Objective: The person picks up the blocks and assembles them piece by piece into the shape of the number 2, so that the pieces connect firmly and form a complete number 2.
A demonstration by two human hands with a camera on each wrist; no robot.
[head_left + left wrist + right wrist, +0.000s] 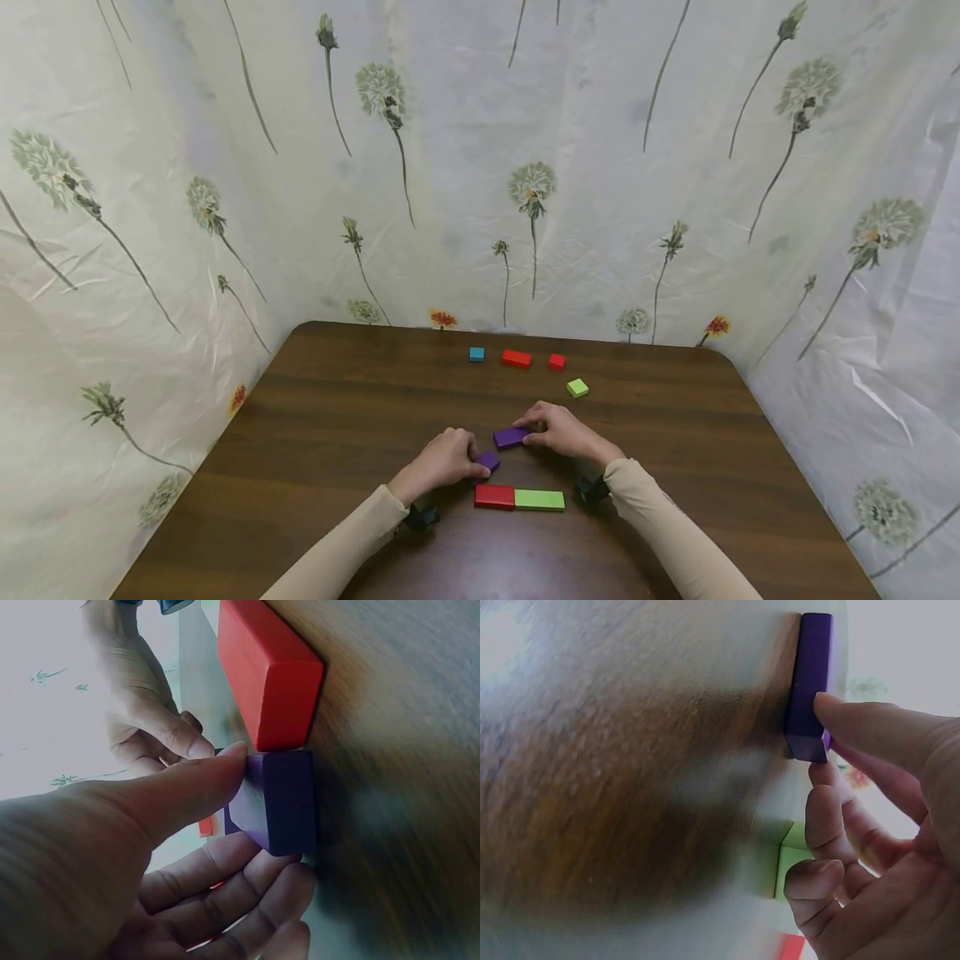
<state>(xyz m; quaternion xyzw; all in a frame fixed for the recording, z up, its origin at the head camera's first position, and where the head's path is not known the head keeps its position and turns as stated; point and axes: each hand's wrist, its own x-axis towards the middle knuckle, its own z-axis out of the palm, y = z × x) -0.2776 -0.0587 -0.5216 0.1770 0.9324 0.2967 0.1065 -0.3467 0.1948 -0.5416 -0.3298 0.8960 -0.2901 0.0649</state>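
Note:
My left hand (444,457) pinches a purple block (489,462) between thumb and fingers, low over the table; part of the block is hidden by the hand. In the left wrist view, this purple block (291,804) appears close to the red block (270,675). A little farther away, my right hand (564,430) holds the right end of a flat, oblong purple block (508,438), thumb on its near side. Nearer me, a red block (494,497) and a long light-green block (540,500) lie end to end, touching, in a row.
Along the back of the brown table (360,392) lie a blue block (477,354), an oblong red block (516,358) and a small red block (557,362). A small light-green block (577,387) sits beyond my right hand. Flower-printed curtains (465,167) surround the table's back and sides.

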